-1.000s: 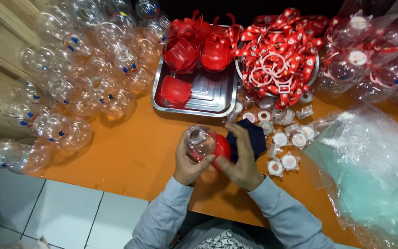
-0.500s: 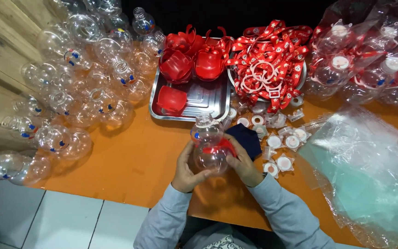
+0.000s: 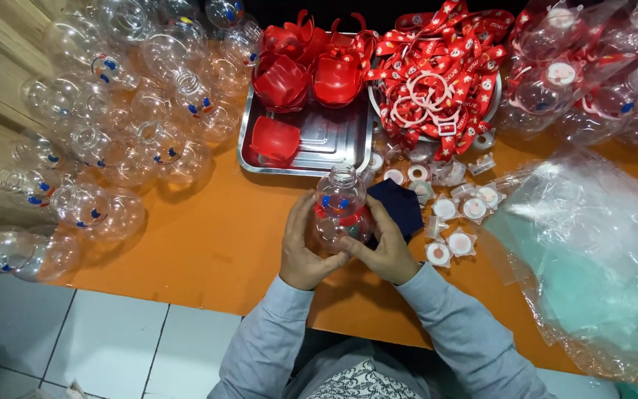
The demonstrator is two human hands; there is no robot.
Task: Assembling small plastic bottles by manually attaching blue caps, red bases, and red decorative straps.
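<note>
Head view shows your left hand (image 3: 306, 247) and right hand (image 3: 385, 247) wrapped around one clear round bottle (image 3: 341, 210) above the orange table (image 3: 208, 236), red piece partly fitted, many bare bottles (image 3: 112, 140) left unfinished.

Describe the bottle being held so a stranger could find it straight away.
Start at the steel tray in the middle of the orange table; just in front of it, the left hand and right hand hold one clear round bottle. Unlike the bare clear bottles piled to the left, it has a red piece around its body.
</note>
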